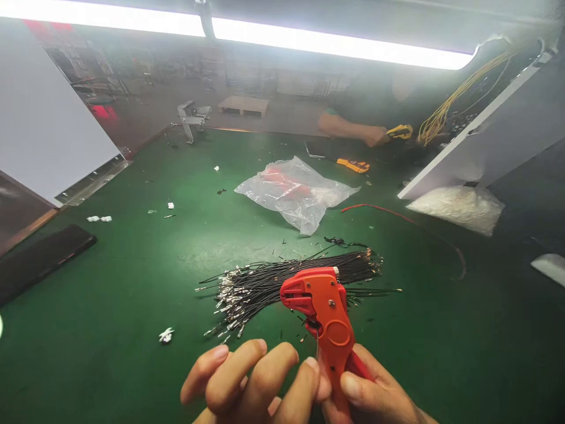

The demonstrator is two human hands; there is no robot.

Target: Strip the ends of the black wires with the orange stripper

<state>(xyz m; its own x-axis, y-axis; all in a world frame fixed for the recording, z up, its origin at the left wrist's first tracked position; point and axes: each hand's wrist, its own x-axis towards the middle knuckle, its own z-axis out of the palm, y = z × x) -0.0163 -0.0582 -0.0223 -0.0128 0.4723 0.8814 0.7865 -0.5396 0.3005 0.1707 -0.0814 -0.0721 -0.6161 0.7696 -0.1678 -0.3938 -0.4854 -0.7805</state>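
Note:
An orange and red wire stripper [336,318] stands upright at the lower centre, its jaws pointing left. My right hand [375,388] is wrapped round its handles. Just left of the handles is my left hand [260,383], fingers curled, with the fingertips nearest the tool close to its lower part; whatever they may pinch is hidden. Behind the stripper lies a bundle of black wires [269,282] with metal terminals at the left ends and bare copper at the right ends.
On the green table [132,282] lie a clear plastic bag [300,191], a red wire [379,207], small white pieces [166,335] and a black bar [44,259]. Across the table, another person's hand [375,135] holds a yellow tool [401,131]; an orange tool [353,165] lies nearby.

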